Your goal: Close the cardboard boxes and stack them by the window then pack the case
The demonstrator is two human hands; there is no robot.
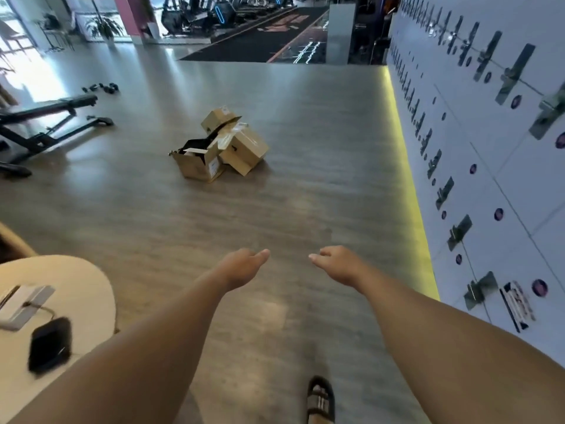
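On the left hand the fingers were loosely curled downward and the thumb pointed inward, and I saw nothing held in it. The right hand was the same: relaxed fingers hanging down, thumb turned toward the other hand, nothing in its grasp. Both hands hovered over the grey wood-pattern floor, a small gap between the two thumbs, and both bare forearms reached forward from the bottom corners of my view. Below the right arm one foot in a dark sandal stood on the floor.

The cardboard boxes lay well ahead of the hands, in a loose cluster in the middle of the floor. I counted three: the front box stood open with dark contents showing at its top, the larger box leaned tilted against it on the right, and a smaller box sat behind them. I could not tell whether the two back ones were fully closed.

At the left a black weight bench stood on the floor, with small dumbbells beyond it. Near my lower left was a round pale table bearing a black pouch. A white locker wall ran along the right side. Bright windows were at the far left, well apart from the boxes
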